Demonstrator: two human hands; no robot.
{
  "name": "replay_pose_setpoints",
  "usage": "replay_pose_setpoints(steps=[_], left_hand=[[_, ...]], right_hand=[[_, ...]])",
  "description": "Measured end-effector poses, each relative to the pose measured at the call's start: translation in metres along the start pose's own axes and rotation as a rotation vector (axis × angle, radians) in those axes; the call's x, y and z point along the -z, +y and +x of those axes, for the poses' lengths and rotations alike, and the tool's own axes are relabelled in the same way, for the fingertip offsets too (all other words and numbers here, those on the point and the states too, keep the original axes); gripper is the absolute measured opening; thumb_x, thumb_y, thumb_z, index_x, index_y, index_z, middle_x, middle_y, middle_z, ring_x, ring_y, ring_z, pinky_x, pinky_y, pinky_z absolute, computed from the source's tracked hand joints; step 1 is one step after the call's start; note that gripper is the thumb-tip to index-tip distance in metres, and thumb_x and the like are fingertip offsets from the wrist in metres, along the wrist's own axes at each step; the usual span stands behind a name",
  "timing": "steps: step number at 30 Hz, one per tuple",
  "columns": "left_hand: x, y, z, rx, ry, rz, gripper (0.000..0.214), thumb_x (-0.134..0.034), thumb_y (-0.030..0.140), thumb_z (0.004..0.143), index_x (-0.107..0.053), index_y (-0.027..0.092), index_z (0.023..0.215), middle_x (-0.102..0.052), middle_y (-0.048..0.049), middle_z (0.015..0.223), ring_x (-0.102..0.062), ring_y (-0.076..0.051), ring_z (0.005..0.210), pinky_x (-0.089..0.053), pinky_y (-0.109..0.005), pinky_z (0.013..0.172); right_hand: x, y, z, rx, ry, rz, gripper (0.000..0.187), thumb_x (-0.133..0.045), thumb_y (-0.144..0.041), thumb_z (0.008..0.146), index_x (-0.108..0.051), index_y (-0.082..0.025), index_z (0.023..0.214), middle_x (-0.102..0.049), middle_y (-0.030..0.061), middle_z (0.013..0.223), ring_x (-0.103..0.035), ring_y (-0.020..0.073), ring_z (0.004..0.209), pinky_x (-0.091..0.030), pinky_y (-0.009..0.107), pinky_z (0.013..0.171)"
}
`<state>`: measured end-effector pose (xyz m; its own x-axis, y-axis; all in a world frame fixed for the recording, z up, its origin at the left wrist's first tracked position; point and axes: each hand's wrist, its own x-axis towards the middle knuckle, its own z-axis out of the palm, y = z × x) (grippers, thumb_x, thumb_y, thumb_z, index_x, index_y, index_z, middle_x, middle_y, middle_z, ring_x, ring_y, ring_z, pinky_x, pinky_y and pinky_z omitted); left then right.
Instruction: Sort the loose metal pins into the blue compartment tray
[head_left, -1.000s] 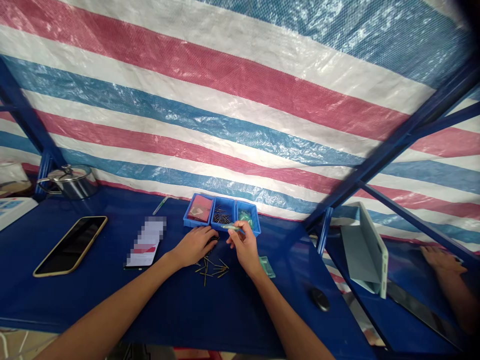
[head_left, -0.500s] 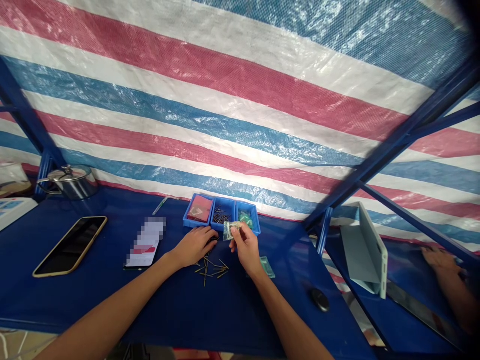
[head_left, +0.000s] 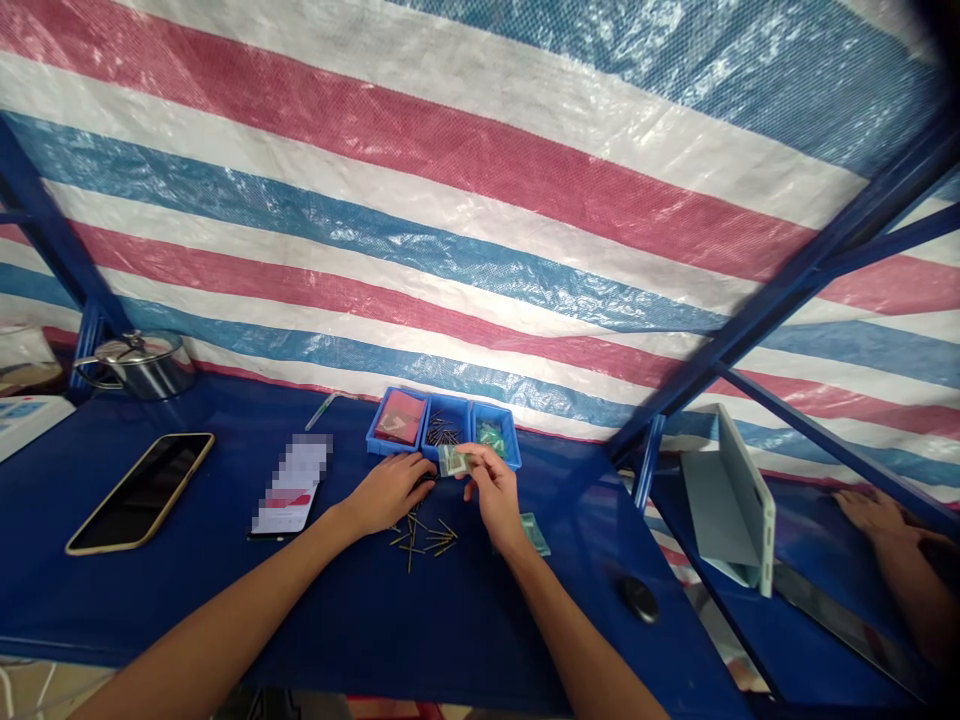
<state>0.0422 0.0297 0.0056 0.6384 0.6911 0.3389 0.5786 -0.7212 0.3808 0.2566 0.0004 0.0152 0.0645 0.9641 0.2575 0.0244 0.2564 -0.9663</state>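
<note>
My right hand [head_left: 491, 488] pinches a small clear plastic bag [head_left: 453, 460] just in front of the blue three-part tray [head_left: 444, 427]. My left hand [head_left: 390, 490] rests on the blue table with its fingers curled near a loose pile of thin metal pins [head_left: 421, 536]; whether it holds a pin is hidden. The tray's left bin holds something red, the middle bin dark pins, the right bin green bags. Another small green bag [head_left: 535, 533] lies on the table under my right wrist.
A phone [head_left: 140, 490] lies face up at the left, a white card [head_left: 293, 485] beside it. A steel pot [head_left: 142, 363] stands at the back left. A dark mouse [head_left: 639, 598] lies at the right. Another person's hand [head_left: 874, 512] rests beyond a standing tablet [head_left: 739, 505].
My right hand has turned the small bag and brought it lower and leftwards, closer to my left hand. My left hand has stayed on the table.
</note>
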Motion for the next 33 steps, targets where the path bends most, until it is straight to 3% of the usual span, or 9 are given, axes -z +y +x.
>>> replay_pose_setpoints(steps=[3,6,10,15,23,29,33], left_hand=[[-0.0014,-0.0012,-0.0002,-0.005,-0.001,0.001,0.027,-0.044,0.038,0.11,-0.066,0.023,0.118,-0.068,-0.0071,0.106,-0.065,-0.024,0.098,-0.049,-0.036,0.089],[-0.0018,-0.0018,-0.0006,-0.005,-0.003,0.006,0.027,-0.044,0.037,0.111,-0.065,0.023,0.118,-0.068,-0.0064,0.106,-0.065,-0.024,0.097,-0.049,-0.036,0.089],[-0.0013,-0.0016,-0.0009,-0.002,-0.01,0.012,0.027,-0.043,0.038,0.111,-0.065,0.023,0.116,-0.068,-0.0061,0.106,-0.065,-0.024,0.097,-0.048,-0.036,0.088],[-0.0001,0.0,-0.0004,-0.002,-0.011,0.008,0.026,-0.044,0.037,0.111,-0.065,0.023,0.116,-0.067,-0.0059,0.106,-0.065,-0.024,0.095,-0.048,-0.036,0.088],[0.0025,0.0021,0.0001,0.009,-0.03,0.013,0.024,-0.046,0.035,0.11,-0.065,0.022,0.115,-0.067,-0.0059,0.107,-0.065,-0.024,0.097,-0.048,-0.036,0.089],[0.0008,0.0005,0.0002,0.009,-0.028,0.018,0.023,-0.046,0.035,0.11,-0.064,0.023,0.118,-0.067,-0.0053,0.109,-0.065,-0.024,0.1,-0.047,-0.036,0.09],[0.0007,0.0,0.0002,0.006,-0.025,0.012,0.021,-0.047,0.034,0.11,-0.064,0.023,0.117,-0.068,-0.0051,0.109,-0.065,-0.024,0.099,-0.047,-0.036,0.09]], right_hand=[[-0.0003,0.0006,0.0007,-0.014,0.001,0.02,0.028,-0.07,-0.043,0.091,-0.071,-0.024,0.112,-0.072,0.0047,0.089,-0.067,0.0219,0.079,-0.047,0.025,0.048],[-0.0012,-0.0007,0.0003,-0.016,0.031,0.009,0.026,-0.075,-0.048,0.09,-0.066,-0.023,0.094,-0.065,0.0001,0.072,-0.061,0.0171,0.063,-0.044,0.024,0.046],[-0.0013,-0.0003,-0.0005,-0.017,0.021,-0.023,0.038,-0.072,-0.052,0.093,-0.051,-0.024,0.078,-0.05,-0.0068,0.056,-0.046,0.0105,0.046,-0.038,0.022,0.044],[-0.0018,0.0001,-0.0014,-0.041,-0.001,-0.037,0.035,-0.069,-0.057,0.094,-0.057,-0.024,0.09,-0.054,-0.0057,0.061,-0.05,0.0122,0.048,-0.04,0.022,0.043],[-0.0017,-0.0017,-0.0001,-0.027,0.014,-0.015,0.037,-0.073,-0.052,0.092,-0.052,-0.024,0.084,-0.045,-0.0085,0.062,-0.041,0.0078,0.044,-0.035,0.021,0.041],[-0.0018,0.0027,0.0001,-0.032,0.054,0.05,0.038,-0.075,-0.053,0.09,-0.057,-0.027,0.112,-0.044,-0.0086,0.066,-0.036,0.0092,0.046,-0.03,0.022,0.039],[-0.0004,-0.0015,-0.0003,-0.008,0.065,0.076,0.032,-0.072,-0.051,0.094,-0.058,-0.028,0.111,-0.043,-0.0085,0.064,-0.035,0.0092,0.045,-0.029,0.022,0.04]])
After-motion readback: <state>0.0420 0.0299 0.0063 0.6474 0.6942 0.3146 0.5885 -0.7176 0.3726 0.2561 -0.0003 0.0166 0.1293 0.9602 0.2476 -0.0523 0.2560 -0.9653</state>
